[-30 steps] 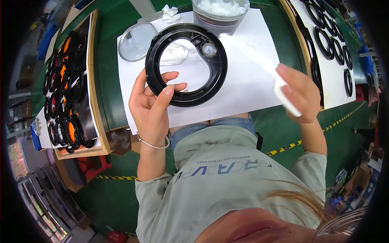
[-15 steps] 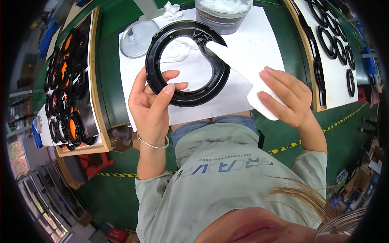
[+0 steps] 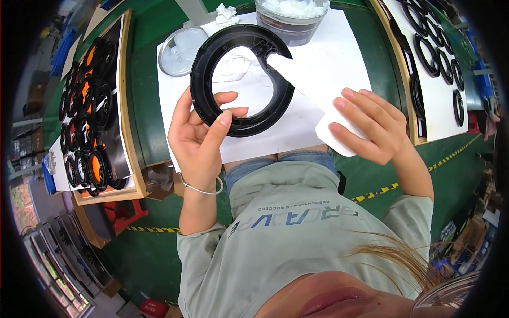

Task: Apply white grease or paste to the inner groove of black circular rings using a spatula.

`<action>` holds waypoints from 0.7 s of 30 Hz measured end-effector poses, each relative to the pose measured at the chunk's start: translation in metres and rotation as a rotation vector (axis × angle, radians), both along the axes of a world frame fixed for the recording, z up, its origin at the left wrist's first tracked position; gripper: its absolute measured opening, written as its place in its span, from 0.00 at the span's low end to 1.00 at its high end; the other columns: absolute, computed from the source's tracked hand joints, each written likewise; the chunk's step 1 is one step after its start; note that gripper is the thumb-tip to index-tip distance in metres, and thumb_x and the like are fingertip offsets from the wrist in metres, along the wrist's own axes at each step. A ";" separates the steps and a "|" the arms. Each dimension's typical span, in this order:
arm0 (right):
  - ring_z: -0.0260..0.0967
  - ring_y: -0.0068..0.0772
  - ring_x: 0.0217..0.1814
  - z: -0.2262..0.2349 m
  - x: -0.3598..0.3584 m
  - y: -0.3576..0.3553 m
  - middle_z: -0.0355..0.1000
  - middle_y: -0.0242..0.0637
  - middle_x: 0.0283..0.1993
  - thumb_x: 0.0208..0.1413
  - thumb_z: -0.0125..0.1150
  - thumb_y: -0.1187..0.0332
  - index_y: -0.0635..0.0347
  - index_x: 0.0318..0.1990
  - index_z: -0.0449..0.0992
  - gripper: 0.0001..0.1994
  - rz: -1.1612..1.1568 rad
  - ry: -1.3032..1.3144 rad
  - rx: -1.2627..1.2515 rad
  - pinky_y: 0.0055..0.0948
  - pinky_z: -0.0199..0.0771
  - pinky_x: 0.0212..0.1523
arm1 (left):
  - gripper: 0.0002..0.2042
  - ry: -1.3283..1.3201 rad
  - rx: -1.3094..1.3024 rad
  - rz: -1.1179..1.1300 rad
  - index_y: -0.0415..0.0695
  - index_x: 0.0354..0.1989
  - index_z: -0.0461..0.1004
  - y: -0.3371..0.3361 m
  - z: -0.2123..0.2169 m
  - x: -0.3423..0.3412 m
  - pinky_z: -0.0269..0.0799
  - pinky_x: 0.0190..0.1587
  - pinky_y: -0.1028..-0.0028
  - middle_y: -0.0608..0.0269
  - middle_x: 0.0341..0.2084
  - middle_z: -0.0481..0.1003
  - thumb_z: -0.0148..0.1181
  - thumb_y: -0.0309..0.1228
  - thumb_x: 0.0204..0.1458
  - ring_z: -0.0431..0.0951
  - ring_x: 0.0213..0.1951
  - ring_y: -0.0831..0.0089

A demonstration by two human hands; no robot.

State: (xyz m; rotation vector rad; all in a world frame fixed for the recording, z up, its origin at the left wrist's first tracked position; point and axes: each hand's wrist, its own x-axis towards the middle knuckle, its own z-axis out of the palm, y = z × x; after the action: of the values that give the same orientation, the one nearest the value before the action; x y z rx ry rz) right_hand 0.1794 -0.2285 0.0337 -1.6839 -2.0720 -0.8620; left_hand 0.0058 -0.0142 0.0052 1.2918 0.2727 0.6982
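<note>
My left hand (image 3: 199, 135) grips a black plastic ring (image 3: 201, 79) by its lower left rim, with the thumb in front and fingers passing through the opening. The ring is held up above a white sheet, and its right side widens inward. In my right hand (image 3: 374, 127) is a white spatula (image 3: 310, 93), pinched at its broad end. Its narrow tip lies against the inner upper right part of the ring, or just in front of it; contact is hard to tell. Through the ring's opening a crumpled white wipe (image 3: 233, 66) shows on the sheet.
A tub (image 3: 291, 29) of white paste-like stuff stands at the back, near a round clear lid (image 3: 183, 50) and a crumpled tissue (image 3: 226, 15). White paper (image 3: 328, 130) covers the green table. Wood-edged trays of ring parts flank it: left tray (image 3: 127, 106), right tray (image 3: 405, 69).
The ring has shifted slightly left and turned a little in my left hand. My right hand and the spatula have moved slightly left with it.
</note>
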 end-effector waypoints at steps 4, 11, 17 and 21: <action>0.73 0.43 0.44 0.005 0.004 -0.003 0.74 0.44 0.41 0.45 0.59 0.71 0.54 0.37 0.73 0.10 0.042 -0.007 -0.044 0.34 0.74 0.44 | 0.24 0.010 -0.003 0.017 0.32 0.56 0.56 0.001 0.000 -0.001 0.74 0.39 0.74 0.46 0.39 0.73 0.52 0.16 0.48 0.78 0.37 0.62; 0.73 0.45 0.43 0.021 0.015 -0.010 0.73 0.45 0.42 0.44 0.60 0.72 0.56 0.38 0.71 0.11 0.018 0.003 -0.024 0.36 0.75 0.43 | 0.24 0.000 -0.044 0.021 0.32 0.56 0.57 0.001 0.003 -0.001 0.75 0.39 0.73 0.46 0.38 0.74 0.52 0.16 0.48 0.78 0.36 0.62; 0.73 0.44 0.42 0.019 0.013 0.001 0.73 0.46 0.42 0.44 0.60 0.72 0.58 0.39 0.71 0.12 0.074 0.012 -0.028 0.35 0.76 0.41 | 0.24 -0.002 -0.048 0.008 0.32 0.55 0.57 0.000 0.002 -0.001 0.75 0.39 0.73 0.46 0.38 0.74 0.52 0.16 0.48 0.79 0.36 0.62; 0.74 0.45 0.42 0.018 0.014 0.003 0.73 0.47 0.42 0.43 0.60 0.72 0.59 0.39 0.71 0.12 0.083 0.010 -0.027 0.34 0.76 0.40 | 0.24 0.004 -0.038 0.017 0.32 0.56 0.57 -0.001 0.003 -0.003 0.75 0.39 0.74 0.46 0.38 0.74 0.53 0.16 0.48 0.78 0.37 0.62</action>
State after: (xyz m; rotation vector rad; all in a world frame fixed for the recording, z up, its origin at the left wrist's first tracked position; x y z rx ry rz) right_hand 0.1932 -0.2252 0.0520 -1.5995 -2.1403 -0.8014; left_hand 0.0031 -0.0148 0.0087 1.2565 0.2992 0.7012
